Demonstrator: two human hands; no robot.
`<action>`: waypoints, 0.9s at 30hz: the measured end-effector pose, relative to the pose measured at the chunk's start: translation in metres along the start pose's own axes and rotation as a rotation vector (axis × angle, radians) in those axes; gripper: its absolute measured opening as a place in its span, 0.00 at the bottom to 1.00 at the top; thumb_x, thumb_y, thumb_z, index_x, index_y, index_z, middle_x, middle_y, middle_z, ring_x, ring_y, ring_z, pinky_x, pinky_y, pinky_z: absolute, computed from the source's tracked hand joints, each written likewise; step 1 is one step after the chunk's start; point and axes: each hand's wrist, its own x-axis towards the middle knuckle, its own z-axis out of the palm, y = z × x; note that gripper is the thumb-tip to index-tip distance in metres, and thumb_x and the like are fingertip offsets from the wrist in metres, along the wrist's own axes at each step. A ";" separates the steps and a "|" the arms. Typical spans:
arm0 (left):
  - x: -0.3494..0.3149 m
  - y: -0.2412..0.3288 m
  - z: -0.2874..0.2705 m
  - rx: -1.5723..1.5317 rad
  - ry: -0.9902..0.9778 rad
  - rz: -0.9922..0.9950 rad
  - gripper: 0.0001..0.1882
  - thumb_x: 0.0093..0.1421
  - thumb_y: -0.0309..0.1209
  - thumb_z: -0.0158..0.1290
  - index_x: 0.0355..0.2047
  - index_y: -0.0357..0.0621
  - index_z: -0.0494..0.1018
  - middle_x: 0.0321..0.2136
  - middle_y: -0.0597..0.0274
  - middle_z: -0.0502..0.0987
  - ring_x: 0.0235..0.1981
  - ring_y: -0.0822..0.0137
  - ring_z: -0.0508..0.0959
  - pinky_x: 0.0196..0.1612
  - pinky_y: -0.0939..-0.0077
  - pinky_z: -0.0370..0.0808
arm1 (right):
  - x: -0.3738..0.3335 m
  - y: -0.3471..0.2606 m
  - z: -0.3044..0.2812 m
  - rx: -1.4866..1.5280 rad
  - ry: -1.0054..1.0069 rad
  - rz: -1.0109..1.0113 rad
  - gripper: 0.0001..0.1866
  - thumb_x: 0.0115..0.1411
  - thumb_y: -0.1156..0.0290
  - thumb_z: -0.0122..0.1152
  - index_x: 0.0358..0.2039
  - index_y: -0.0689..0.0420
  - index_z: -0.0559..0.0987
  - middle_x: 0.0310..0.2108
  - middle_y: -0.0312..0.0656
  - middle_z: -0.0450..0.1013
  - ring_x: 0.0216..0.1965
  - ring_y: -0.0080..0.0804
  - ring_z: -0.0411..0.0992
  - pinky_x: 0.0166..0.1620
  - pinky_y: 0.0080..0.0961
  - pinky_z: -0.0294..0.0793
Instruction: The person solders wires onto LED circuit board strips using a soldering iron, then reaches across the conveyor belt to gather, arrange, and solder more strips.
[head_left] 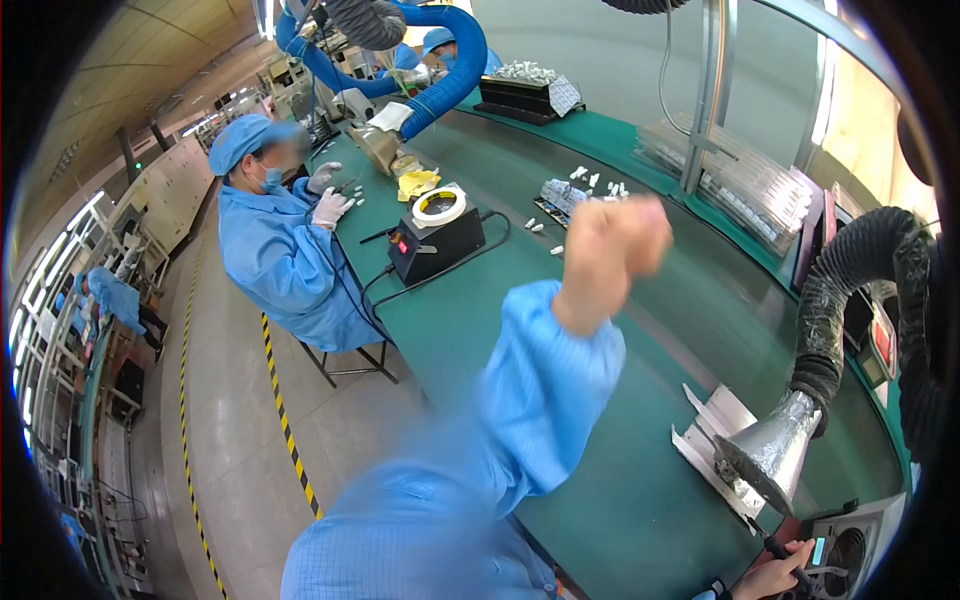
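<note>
My left arm in a blue sleeve reaches out across the green bench. At its end my left hand [615, 250] is closed and smeared by motion; whatever its fingers may hold is hidden. Just beyond it lie a small board-like piece [560, 197] and several small white parts [590, 180] on the dark belt. At the lower right edge my right hand [778, 577] grips a soldering iron [772, 545] by its black handle. That iron points toward a foil-covered fume funnel [785, 450] beside a pale metal tray [722, 415].
A co-worker [285, 230] in blue handles small white parts at the bench's left side. Before them stands a black box [435, 245] with a tape roll [440, 205] on top. A blue hose [440, 100], a black duct [840, 290] and a metal post [708, 100] rise around the bench.
</note>
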 end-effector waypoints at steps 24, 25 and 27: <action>-0.042 -0.207 -0.197 0.563 1.010 -0.600 0.27 0.53 0.30 0.52 0.54 0.32 0.67 0.36 0.57 0.74 0.30 0.67 0.77 0.27 0.69 0.74 | 0.017 0.056 -0.024 0.087 -0.066 0.032 0.15 0.67 0.67 0.53 0.25 0.63 0.74 0.23 0.32 0.63 0.28 0.21 0.61 0.37 0.19 0.62; -0.044 -0.212 -0.208 0.626 0.945 -0.578 0.28 0.52 0.30 0.52 0.54 0.32 0.67 0.39 0.56 0.74 0.32 0.64 0.77 0.31 0.68 0.75 | 0.015 0.053 -0.020 0.076 -0.056 0.029 0.15 0.67 0.67 0.53 0.25 0.63 0.74 0.23 0.32 0.63 0.28 0.21 0.61 0.37 0.19 0.62; -0.043 -0.223 -0.206 0.932 0.835 -0.454 0.28 0.52 0.30 0.52 0.54 0.33 0.67 0.43 0.55 0.73 0.35 0.61 0.77 0.36 0.65 0.74 | 0.009 0.038 -0.009 0.069 -0.011 0.046 0.16 0.68 0.68 0.51 0.23 0.63 0.71 0.22 0.32 0.62 0.28 0.21 0.60 0.36 0.19 0.62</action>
